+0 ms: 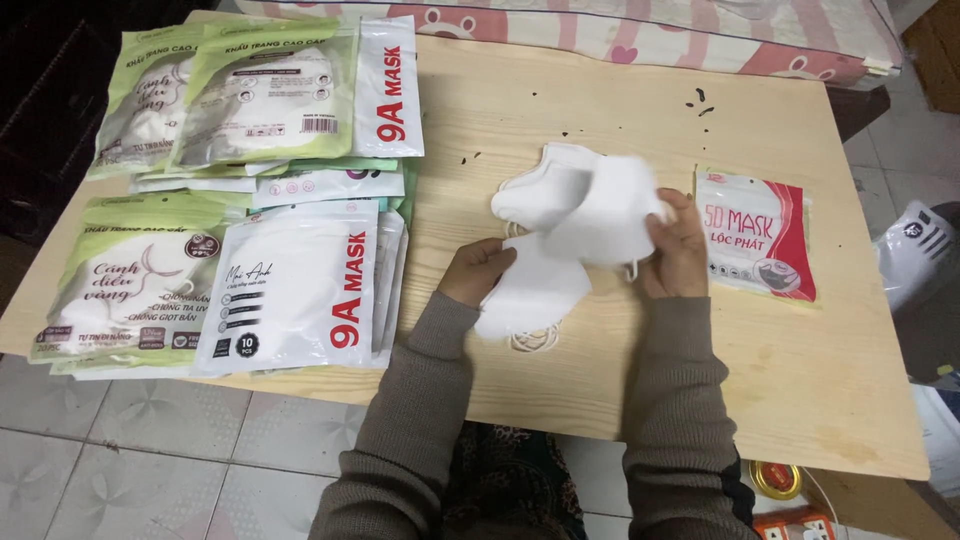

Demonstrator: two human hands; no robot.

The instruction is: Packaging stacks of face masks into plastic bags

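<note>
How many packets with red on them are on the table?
3. One red-and-white packet lies top left on the stack, one sits at the front of the lower stack, and one lies alone beside the right hand. Others may hide underneath.

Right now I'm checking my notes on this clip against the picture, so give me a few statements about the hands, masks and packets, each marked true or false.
1. Both hands hold white masks above the table. True: the left hand and the right hand both hold them.
2. The red packet lies to the left of the hands. False: it lies to the right of the right hand.
3. Stacks of packets cover the left part of the table. True.
4. The red packet is in the grip of the right hand. False: it lies flat on the table, apart from the hand.
5. The table is bare metal. False: it is light wood.
</note>
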